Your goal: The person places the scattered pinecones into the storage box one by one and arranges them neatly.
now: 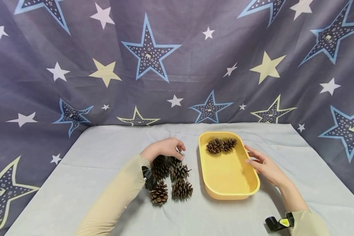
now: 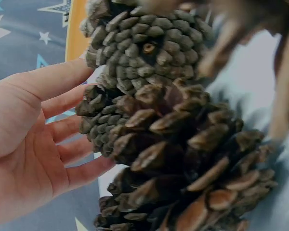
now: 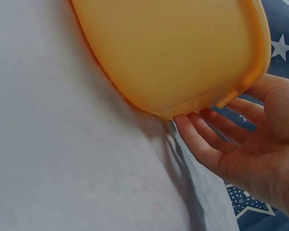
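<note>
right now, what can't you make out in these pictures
- Head view: the exact number of pine cones in the pile; the left hand and black wrist device cover some.
- Left wrist view: whether that hand grips one; the pine cones hide its fingers' ends.
- Left wrist view: the brown scales at upper right, blurred and cut off.
- Right wrist view: the yellow tub's far end, beyond the top edge.

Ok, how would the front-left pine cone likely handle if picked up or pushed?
The front-left pine cone is probably light for its size, given the gaps between its scales. Being rounded, it may roll unevenly if pushed. Its rough scales likely offer grip.
</note>
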`<state>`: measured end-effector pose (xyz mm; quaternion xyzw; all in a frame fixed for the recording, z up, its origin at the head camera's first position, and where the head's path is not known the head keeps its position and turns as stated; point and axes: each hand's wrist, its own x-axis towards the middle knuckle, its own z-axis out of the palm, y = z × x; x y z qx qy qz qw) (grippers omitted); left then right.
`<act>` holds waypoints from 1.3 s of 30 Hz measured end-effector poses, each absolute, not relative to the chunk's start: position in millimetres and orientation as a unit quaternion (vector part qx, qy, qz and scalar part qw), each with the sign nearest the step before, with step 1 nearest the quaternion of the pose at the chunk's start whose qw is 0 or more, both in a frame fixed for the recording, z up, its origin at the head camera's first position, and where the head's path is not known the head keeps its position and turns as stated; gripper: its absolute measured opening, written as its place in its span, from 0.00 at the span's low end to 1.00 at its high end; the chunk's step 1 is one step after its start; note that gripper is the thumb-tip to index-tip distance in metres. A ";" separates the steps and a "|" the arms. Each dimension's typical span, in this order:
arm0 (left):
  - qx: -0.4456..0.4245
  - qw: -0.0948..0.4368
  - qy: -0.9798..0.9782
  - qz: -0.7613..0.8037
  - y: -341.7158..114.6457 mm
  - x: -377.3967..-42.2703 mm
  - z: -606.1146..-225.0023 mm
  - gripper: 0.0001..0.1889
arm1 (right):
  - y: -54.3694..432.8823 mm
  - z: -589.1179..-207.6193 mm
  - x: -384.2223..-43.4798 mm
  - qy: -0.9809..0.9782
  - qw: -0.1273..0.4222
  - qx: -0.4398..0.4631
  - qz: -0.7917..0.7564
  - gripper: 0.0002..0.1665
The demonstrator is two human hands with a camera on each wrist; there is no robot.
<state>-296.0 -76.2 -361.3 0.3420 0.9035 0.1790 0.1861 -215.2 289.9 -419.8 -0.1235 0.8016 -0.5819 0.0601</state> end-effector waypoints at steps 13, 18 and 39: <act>0.322 0.213 0.910 0.151 -82.0 -293.6 -364.4 0.18 | 290.5 -419.3 -217.3 0.803 0.060 -0.123 -0.580 0.37; 0.325 0.203 0.911 0.154 -82.1 -294.2 -365.1 0.18 | 288.8 -419.1 -216.7 0.798 0.067 -0.119 -0.587 0.37; 0.349 0.077 0.913 0.195 -75.7 -300.4 -356.1 0.20 | 288.7 -418.7 -214.5 0.794 0.066 -0.129 -0.591 0.37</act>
